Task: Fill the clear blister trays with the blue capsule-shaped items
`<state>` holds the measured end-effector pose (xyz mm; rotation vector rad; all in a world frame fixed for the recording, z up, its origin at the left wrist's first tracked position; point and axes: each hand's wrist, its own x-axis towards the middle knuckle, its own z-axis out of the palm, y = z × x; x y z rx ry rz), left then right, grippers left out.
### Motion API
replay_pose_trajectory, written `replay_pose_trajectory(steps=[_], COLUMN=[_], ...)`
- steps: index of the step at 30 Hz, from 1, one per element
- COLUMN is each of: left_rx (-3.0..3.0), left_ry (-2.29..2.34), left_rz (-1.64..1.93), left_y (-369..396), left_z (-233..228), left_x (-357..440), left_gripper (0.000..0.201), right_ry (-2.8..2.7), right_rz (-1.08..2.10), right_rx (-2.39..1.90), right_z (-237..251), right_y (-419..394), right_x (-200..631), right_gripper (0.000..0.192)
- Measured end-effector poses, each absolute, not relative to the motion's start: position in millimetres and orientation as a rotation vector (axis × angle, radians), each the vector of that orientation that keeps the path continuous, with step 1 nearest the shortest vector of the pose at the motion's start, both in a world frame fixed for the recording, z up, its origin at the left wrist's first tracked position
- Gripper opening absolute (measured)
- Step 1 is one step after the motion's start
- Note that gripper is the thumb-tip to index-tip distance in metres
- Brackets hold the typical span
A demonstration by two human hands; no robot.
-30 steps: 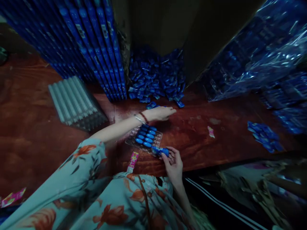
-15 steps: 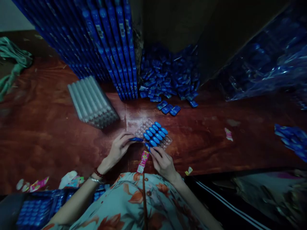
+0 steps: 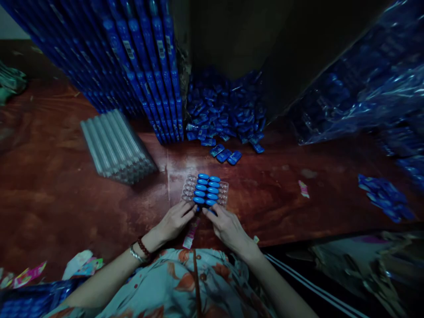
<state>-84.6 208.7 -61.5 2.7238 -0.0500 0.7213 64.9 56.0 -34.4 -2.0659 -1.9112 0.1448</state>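
And here we are, low in the centre of the frame, with both hands together at the near edge of a clear tray [image 3: 224,191] lying on the reddish-brown tabletop [image 3: 274,212]. We count two columns of bright blue capsule-shaped pieces [image 3: 199,193] down its middle, with clear, bare cavities on either side. The left hand [image 3: 175,221] comes in with fingers narrow, a dark blue bit at their tips; the right hand [image 3: 228,223] mirrors it, fingers bent and close, and more dark blue just shows there. Gripped or merely pressed? On either side, we cannot tell.

Just below, a pink strip [image 3: 188,240] lies between the hands and the floral garment [image 3: 179,276]. Above the tray we spot three blue packets [image 3: 224,155] side by side, in front of a big heap of packets [image 3: 220,115]. Left of centre sits a grey ribbed stack [image 3: 114,141], and tall blue packs [image 3: 145,84] tower at upper left. Over on the right, we have a small pink wrapper [image 3: 304,188] and a blue cluster [image 3: 384,196].
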Motion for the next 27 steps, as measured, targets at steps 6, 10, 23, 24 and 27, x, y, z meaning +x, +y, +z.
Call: replay_pose_trajectory(steps=[6, 10, 23, 24, 27], left_rx=[2.882, 2.907, 2.904, 2.938, 2.955], left_ry=[-0.145, -0.068, -0.029, -0.066, -0.105], left_rz=[0.430, 0.591, 0.091, 0.028, -0.036], left_y=[201, 208, 297, 294, 282], left_z=[-53, -49, -19, -22, -37], left_x=[-78, -84, 130, 142, 157], left_gripper=[0.023, 0.028, 0.027, 0.029, 0.036], right_ry=[-1.777, -1.569, -1.625, -1.639, -1.600], right_rz=[-0.221, -0.139, 0.158, 0.173, 0.190], right_rx=[-2.078, -1.958, -2.780, -2.799, -2.846], right_z=[-46, -51, -33, -33, -37], right_y=[53, 43, 143, 147, 143], right_x=[52, 64, 234, 235, 233], right_gripper=[0.034, 0.042, 0.052, 0.049, 0.045])
